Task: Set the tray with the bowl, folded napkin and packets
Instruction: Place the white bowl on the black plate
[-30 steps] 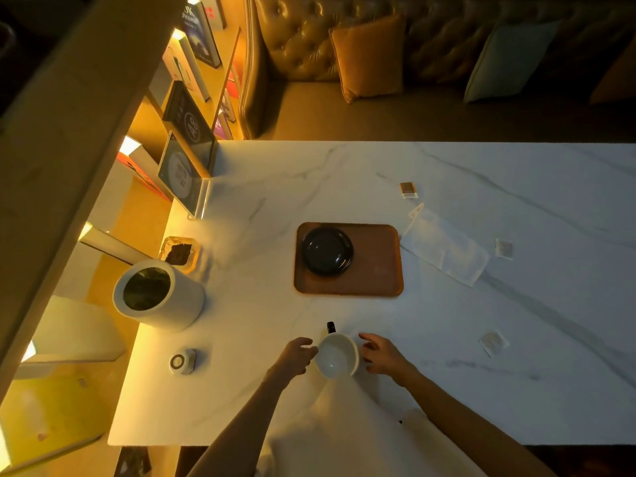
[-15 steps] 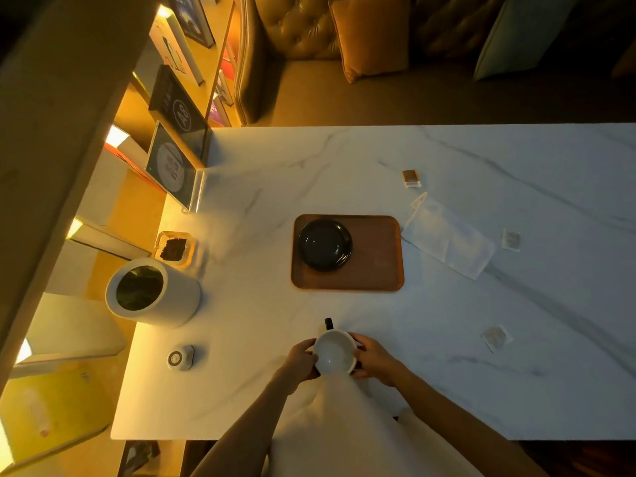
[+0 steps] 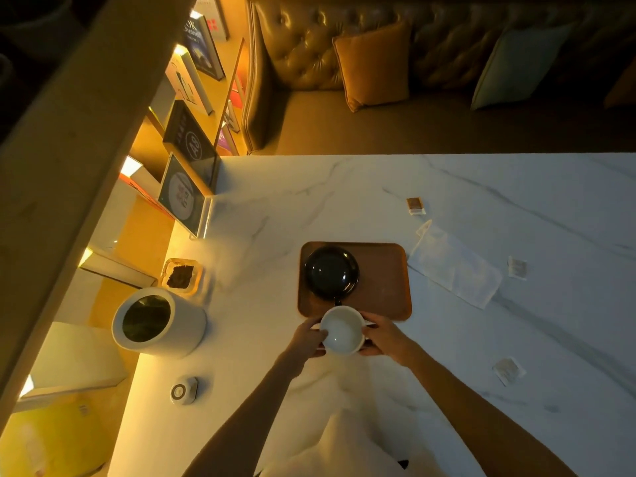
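Note:
A white bowl [image 3: 341, 330] with a dark handle is held between my left hand [image 3: 306, 337] and my right hand [image 3: 385, 337], lifted at the near edge of the brown tray [image 3: 382, 280]. A black saucer [image 3: 331, 271] lies on the tray's left half. A white napkin [image 3: 454, 266] lies unfolded on the marble table right of the tray. Three small packets rest on the table: a packet [image 3: 414, 205] behind the napkin, a packet [image 3: 517, 267] at its right, and a packet [image 3: 507, 370] near my right forearm.
The marble table [image 3: 516, 208] holds a white cylindrical canister [image 3: 158, 323], a small square dish of dark bits [image 3: 180, 276] and a round white puck [image 3: 184, 391] at left. A standing sign [image 3: 184, 196] is at the left corner. A sofa with cushions [image 3: 373, 65] lies beyond.
Both hands closed on the white bowl and carried it up and away from me, from the table's near part to the tray's near edge.

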The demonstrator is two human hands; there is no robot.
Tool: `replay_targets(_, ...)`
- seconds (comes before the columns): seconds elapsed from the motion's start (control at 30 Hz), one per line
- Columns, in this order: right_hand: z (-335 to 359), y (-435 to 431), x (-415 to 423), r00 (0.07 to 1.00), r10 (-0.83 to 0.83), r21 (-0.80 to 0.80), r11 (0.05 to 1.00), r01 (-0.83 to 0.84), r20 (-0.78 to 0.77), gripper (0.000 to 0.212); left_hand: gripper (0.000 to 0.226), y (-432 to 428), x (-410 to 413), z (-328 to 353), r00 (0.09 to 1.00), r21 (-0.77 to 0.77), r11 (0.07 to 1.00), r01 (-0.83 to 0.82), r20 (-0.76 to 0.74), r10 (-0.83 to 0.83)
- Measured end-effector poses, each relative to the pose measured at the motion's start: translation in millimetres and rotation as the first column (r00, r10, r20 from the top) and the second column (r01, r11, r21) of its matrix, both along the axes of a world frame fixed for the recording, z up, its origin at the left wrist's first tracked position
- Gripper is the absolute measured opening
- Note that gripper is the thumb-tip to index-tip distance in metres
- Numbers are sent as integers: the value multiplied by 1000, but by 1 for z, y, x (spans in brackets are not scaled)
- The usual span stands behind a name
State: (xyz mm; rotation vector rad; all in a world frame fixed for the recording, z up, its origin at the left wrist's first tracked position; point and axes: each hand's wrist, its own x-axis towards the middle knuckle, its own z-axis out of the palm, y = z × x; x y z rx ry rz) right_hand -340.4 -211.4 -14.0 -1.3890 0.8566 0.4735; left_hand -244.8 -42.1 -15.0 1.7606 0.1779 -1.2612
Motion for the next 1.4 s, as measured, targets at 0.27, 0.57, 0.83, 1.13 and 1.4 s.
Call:
replay_targets(0.27,10,-36,95,998,-67,-7,998,67,22,45,49,-50,87,5,993,-52,998,-41,110,46)
replay_targets(0.57,-17,-54,140,988,-116,-9,993,116,-102,44,50,-77,121,-26,993,-1,996,-93,75,93)
replay_targets(0.83,-36,-55,142,989,-101,-25,995,99,-110,41,56,-79,123,-43,990,40,990,-138,-7,139)
replay_targets(1.13,-38,-53,137,992,-41,-89,996,31,-120,45,62,-81,117,-42,998,59,998,-20,61,16)
replay_targets(1.4,-49,-44,118,908,420,-465,804,-370,4,110,100,-61,108,-43,809,44,897,441,414,-418)
